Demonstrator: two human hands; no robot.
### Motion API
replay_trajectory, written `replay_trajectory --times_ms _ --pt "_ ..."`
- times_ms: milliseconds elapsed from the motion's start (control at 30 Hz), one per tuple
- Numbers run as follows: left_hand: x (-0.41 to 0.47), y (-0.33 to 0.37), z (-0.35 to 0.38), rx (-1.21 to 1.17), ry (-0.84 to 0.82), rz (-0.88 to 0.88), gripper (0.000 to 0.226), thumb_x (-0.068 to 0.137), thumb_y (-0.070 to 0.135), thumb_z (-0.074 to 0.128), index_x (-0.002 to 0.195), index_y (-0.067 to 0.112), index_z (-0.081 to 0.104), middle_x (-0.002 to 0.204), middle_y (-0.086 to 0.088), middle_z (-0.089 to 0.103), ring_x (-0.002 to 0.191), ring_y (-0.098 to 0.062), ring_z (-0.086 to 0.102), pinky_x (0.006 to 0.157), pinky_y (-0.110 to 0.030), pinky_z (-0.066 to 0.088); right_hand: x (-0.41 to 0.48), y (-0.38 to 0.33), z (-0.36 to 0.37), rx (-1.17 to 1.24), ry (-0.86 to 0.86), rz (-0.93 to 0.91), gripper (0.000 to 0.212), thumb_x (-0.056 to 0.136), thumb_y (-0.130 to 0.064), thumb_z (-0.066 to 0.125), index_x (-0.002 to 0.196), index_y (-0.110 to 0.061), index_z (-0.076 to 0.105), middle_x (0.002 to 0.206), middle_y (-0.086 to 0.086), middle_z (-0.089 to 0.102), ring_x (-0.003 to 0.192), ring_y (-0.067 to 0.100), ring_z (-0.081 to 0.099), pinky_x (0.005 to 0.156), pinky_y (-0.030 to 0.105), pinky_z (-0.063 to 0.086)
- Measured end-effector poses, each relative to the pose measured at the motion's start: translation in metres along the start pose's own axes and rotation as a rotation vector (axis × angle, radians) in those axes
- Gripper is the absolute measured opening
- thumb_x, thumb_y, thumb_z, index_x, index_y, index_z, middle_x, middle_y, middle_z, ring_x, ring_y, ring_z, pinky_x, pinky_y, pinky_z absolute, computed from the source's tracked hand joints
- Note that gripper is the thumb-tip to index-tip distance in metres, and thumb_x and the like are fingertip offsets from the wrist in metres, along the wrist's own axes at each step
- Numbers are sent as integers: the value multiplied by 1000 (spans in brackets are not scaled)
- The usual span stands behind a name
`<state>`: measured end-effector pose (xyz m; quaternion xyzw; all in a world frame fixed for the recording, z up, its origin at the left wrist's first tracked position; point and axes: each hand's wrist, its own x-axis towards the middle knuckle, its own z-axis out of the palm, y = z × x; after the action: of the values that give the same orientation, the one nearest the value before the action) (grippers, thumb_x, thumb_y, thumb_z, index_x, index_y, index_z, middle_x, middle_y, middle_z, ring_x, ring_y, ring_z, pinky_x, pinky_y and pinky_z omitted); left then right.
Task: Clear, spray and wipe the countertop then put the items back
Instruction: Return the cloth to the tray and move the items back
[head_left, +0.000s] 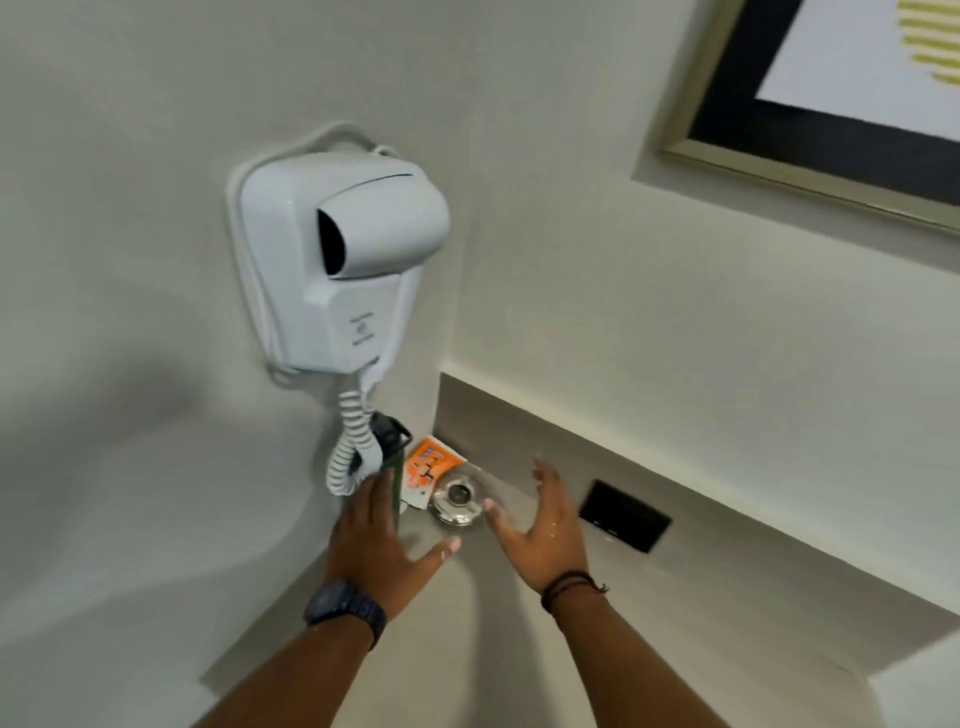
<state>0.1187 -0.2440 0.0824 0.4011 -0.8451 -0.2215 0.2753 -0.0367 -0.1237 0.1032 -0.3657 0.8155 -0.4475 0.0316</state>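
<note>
While both hands are held out over the countertop (470, 597), neither of them holds anything: the left hand (379, 540) and the right hand (540, 530) are apart, with the fingers straight and spread and the palms turned toward each other. The countertop is a pale grey, smooth surface that runs under both hands into a corner of the wall (130, 208), and a low upstand of the same grey stands behind it. Between the two hands, just beyond the fingertips, sits a small round glass dish (460, 499), clear and shiny; its centre looks dark, but the view is too blurred to say if something lies in it. Just beyond the dish, leaning in the corner, is an orange and white packet (428, 467). In front of the left fingertips stands a dark green bottle (389, 441) with a black cap; the fingers overlap it, and I cannot tell if they touch. Above the left hand a white hair dryer (343, 260) hangs on the wall, and its coiled cord (350, 447) comes down beside the bottle. To the right of the right hand a black socket plate (623, 514) is set in the upstand. The left wrist wears a dark watch (343, 605), the right wrist dark bracelets (571, 584).
</note>
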Motion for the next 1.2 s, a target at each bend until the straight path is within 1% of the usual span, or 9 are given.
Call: replay_trajectory --times_ms 133,233,400,500,600,800,1000,1100,1200 --pt "9 -46 8 -58 72 -160 111 47 43 95 136 4 41 132 -22 51 117 -42 50 94 -54 46 23 -17 72 88 -185 30 80 68 -45 80 135 -26 39 133 -2 50 120 18 51 99 34 45" --pt "17 -66 17 -166 89 -300 108 51 29 96 138 1 39 136 -24 46 124 -43 45 98 -53 44 33 -21 115 153 -347 19 91 69 -35 84 143 -18 35 141 -1 46 127 16 45 106 36 41" --pt "32 -77 31 -290 15 -234 100 56 14 92 141 15 39 138 -11 47 127 -30 45 103 -44 42 45 -20 153 261 -388 86 91 56 -44 85 134 -30 40 129 -9 57 117 10 54 97 31 47" --pt "38 -79 35 -299 -18 -247 104 55 17 92 143 17 37 138 -9 47 126 -28 46 102 -48 45 52 -18 166 268 -361 116 62 54 -44 83 105 -45 48 102 -17 65 94 1 62 78 23 52" --pt "38 -82 37 -274 -51 -233 106 53 22 94 143 17 36 139 -7 46 127 -26 45 103 -46 44 54 -18 170 275 -338 114 51 54 -39 82 92 -47 50 91 -19 67 84 -2 62 71 20 53" --pt "38 -85 38 -149 -177 -154 120 51 47 92 149 23 27 150 -4 36 135 -24 34 108 -44 39 45 -7 137 350 -214 99 60 54 -35 86 106 -34 56 103 -11 68 94 5 64 82 34 57" --pt "24 -36 86 156 -388 128 128 56 82 67 154 27 6 162 -5 10 146 -24 15 116 -39 26 37 43 32 323 37 115 66 53 -41 86 109 -37 53 105 -15 66 94 -7 61 71 9 51" --pt "-2 9 134 263 -550 268 124 53 92 47 152 37 -6 162 1 -8 148 -24 1 118 -45 18 19 90 -37 294 187 152 62 54 -40 87 108 -34 56 105 -11 67 94 -4 62 73 12 52" --pt "-35 58 181 314 -664 385 122 53 92 43 148 41 -15 161 4 -19 147 -25 -14 118 -54 4 -11 138 -103 216 292 200 64 53 -43 86 108 -37 54 104 -10 67 93 -2 63 71 16 55"
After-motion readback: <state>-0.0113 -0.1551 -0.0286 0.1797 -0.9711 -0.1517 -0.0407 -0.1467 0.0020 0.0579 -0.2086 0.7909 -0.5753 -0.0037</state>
